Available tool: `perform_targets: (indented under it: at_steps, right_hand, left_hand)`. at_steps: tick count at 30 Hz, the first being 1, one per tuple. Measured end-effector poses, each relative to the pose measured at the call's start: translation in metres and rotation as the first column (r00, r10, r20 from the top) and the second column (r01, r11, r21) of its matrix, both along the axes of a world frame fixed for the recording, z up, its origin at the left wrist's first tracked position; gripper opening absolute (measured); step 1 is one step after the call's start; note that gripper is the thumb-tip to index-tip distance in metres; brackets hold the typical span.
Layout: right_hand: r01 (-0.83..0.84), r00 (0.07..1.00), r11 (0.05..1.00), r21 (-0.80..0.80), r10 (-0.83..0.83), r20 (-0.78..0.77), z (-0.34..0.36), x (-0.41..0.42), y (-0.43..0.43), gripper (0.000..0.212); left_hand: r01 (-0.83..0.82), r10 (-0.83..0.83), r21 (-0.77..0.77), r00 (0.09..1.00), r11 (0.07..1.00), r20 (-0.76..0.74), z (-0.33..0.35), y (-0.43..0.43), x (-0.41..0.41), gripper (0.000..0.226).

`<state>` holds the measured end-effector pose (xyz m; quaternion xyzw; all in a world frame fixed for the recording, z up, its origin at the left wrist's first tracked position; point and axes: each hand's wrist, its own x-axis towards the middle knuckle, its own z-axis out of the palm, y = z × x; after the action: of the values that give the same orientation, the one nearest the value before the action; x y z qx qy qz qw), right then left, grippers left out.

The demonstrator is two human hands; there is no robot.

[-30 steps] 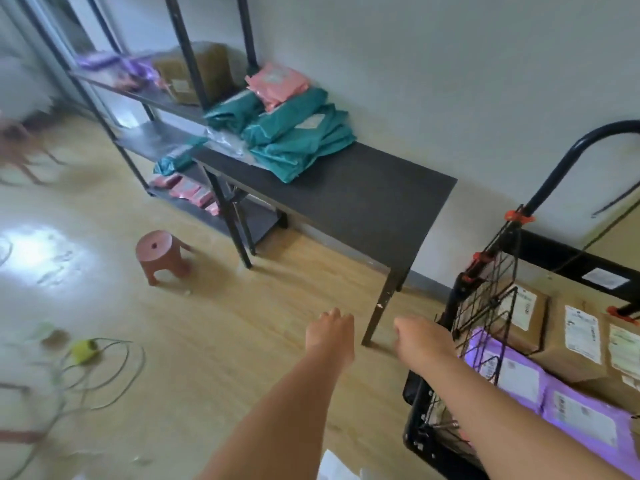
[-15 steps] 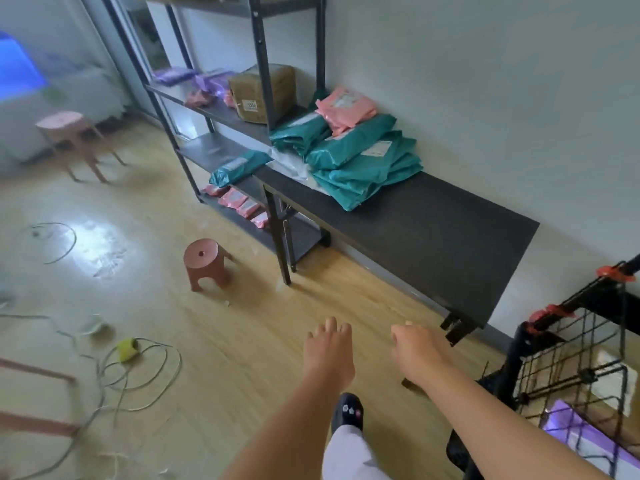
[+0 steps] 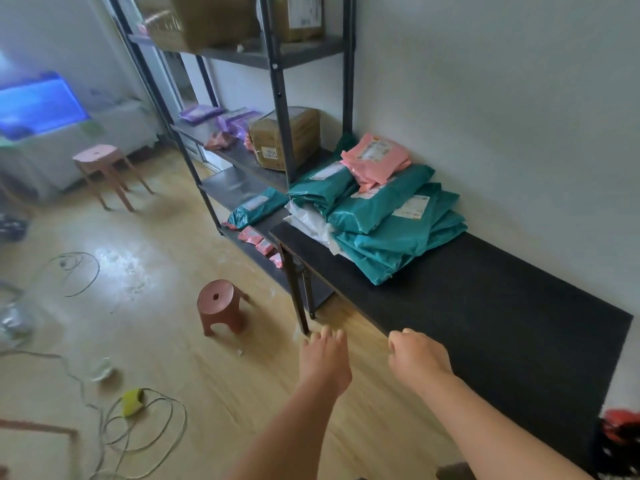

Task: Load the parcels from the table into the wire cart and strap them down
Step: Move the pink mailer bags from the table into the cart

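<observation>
**Both hands empty, pile on table not loaded**

Left hand [image 3: 323, 362]: fingers loosely extended, nothing in them. Right hand [image 3: 415, 355]: fingers loosely curled under, also empty. Both are out front at the near edge of the table [image 3: 502, 323], well apart from the parcels. Teal mailers [image 3: 391, 233] are stacked at the far end by the wall, with a pink parcel [image 3: 375, 157] on top and white ones [image 3: 308, 220] at the left. Wire cart not identifiable, only a red-and-black scrap [image 3: 620, 431] lower right. My read: this pile remains to load; strapping unknown.
</observation>
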<state>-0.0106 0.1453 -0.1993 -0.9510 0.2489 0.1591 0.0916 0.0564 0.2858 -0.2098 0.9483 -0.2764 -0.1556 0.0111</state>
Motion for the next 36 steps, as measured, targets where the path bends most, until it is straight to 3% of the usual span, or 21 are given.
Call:
perform_targets:
  at_steps: [10, 15, 22, 25, 28, 36]
  right_hand:
    - [-0.02, 0.995, 0.999, 0.029, 0.017, 0.094, 0.018, 0.083, -0.037, 0.016]
    - [0.031, 0.981, 0.999, 0.025, -0.036, 0.19, 0.038, 0.123, -0.06, 0.007]
    - [0.16, 0.938, 0.986, 0.055, -0.17, 0.301, 0.061, 0.192, -0.096, 0.012]
    - [0.236, 0.897, 0.967, 0.096, -0.255, 0.362, 0.066, 0.228, -0.108, 0.033]
    - [0.325, 0.833, 0.927, 0.187, -0.374, 0.408, 0.069, 0.265, -0.12, 0.044]
    - [0.52, 0.608, 0.745, 0.418, -0.667, 0.432, 0.054, 0.354, -0.16, 0.034]
  left_hand:
    - [-0.109, 0.109, -0.081, 0.994, 0.991, -0.013, 0.016, -0.023, 0.077, 0.05]
    - [-0.084, 0.091, -0.171, 0.995, 0.982, 0.029, 0.035, -0.05, 0.125, 0.042]
    - [-0.024, 0.052, -0.309, 0.995, 0.951, 0.082, 0.056, -0.095, 0.202, 0.038]
    - [-0.06, 0.079, -0.377, 0.996, 0.924, 0.036, 0.061, -0.113, 0.244, 0.031]
    - [-0.124, 0.105, -0.457, 0.992, 0.881, -0.066, 0.068, -0.13, 0.285, 0.039]
    - [-0.067, 0.004, -0.587, 0.994, 0.807, -0.109, 0.089, -0.183, 0.374, 0.044]
